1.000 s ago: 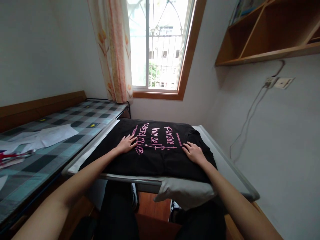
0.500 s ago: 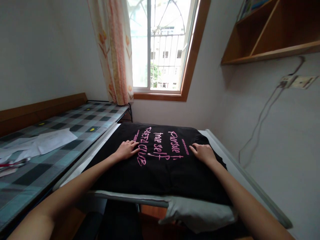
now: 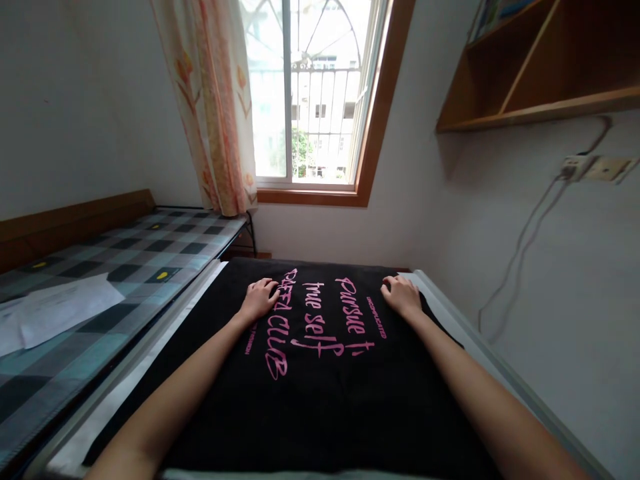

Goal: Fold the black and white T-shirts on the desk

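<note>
A black garment (image 3: 320, 407), which looks like a T-shirt, lies spread over a pale table with its pink lettering (image 3: 320, 320) running sideways. On its left part rests my left hand (image 3: 260, 298), palm down, fingers bent and slightly apart beside the large pink letters. My right hand (image 3: 401, 295) is also palm down, touching the cloth near its far right edge, with its fingers lightly curled. Neither hand visibly pinches the fabric. The undersides of both hands are hidden.
At the left stands a bed with a checked mattress (image 3: 190, 249), with white papers (image 3: 70, 310) on it. A curtain (image 3: 220, 120) hangs beside the barred window. On the right wall are a wooden shelf (image 3: 540, 110) and an outlet (image 3: 577, 167) with cables.
My view has come closer over the table, so its near underside is out of sight. Both hands rest farther up the garment, the right one nearer its far edge. The cloth's right side looks straighter.
</note>
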Tool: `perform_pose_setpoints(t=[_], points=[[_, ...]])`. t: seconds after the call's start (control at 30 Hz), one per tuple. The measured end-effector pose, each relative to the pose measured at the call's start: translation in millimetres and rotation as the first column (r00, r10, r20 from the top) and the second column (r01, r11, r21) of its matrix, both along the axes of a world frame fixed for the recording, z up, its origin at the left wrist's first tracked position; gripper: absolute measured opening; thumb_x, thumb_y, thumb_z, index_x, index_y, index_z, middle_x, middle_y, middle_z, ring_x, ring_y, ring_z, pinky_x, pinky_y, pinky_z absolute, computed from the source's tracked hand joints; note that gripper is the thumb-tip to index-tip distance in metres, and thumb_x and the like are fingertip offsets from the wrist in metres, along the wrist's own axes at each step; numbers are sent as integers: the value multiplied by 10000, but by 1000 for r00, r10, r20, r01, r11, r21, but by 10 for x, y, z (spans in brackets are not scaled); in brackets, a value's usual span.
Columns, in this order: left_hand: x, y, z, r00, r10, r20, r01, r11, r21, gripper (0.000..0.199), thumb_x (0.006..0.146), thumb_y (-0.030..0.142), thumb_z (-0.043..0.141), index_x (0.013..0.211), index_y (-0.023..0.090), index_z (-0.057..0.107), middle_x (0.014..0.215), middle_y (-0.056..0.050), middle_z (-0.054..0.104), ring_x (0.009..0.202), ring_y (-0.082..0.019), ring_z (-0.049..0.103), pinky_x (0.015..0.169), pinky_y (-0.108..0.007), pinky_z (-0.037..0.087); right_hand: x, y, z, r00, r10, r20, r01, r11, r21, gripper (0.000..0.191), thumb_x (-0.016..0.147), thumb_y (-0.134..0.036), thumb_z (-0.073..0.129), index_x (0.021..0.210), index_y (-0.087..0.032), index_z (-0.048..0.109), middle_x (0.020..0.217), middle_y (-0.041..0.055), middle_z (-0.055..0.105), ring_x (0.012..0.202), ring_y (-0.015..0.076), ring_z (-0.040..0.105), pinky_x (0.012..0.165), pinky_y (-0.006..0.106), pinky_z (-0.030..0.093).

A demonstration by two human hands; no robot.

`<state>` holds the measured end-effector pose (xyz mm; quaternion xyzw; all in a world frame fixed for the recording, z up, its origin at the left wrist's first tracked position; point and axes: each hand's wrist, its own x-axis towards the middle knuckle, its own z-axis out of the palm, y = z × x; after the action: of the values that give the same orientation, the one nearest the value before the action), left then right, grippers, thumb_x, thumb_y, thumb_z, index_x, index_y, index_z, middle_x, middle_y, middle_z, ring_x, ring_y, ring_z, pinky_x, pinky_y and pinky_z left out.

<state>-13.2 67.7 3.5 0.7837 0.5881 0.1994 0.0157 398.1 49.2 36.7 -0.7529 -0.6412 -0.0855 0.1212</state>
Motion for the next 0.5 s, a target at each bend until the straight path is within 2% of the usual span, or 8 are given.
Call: perform_pose_setpoints(t=[0.23, 0.37, 0.5], points=[[-38, 24, -72, 1000, 9, -10, -9, 1000, 17, 403, 944, 424, 452, 1243, 214, 622, 1342, -102, 577, 1291, -264, 475, 1087, -432, 341, 342, 739, -94, 988, -121, -96, 109, 987, -120, 527, 927, -380, 440, 1397, -150, 508, 1317, 198, 568, 1211, 317, 528, 980, 417, 409], [-40, 43, -111, 1000, 0, -2, 0, 999, 39, 405, 945, 430, 448, 1242, 216, 623, 1339, -107, 580, 1286, -267, 483, 1088, -448, 341, 449, 1037, -191, 979, -142, -149, 119, 981, -150, 571, 936, -416, 422, 1432, -135, 463, 1340, 200, 566, 1240, 321, 519, 997, 424, 412], [-25, 25, -97, 1000, 9, 4, -9, 999, 44, 391, 944, 425, 451, 1230, 225, 628, 1336, -98, 583, 1286, -262, 483, 1085, -444, 343, 491, 1258, -234, 959, -179, -218, 130, 966, -222, 547, 939, -460, 391, 1388, -176, 521, 1356, 167, 572, 1242, 324, 526, 1005, 470, 408]])
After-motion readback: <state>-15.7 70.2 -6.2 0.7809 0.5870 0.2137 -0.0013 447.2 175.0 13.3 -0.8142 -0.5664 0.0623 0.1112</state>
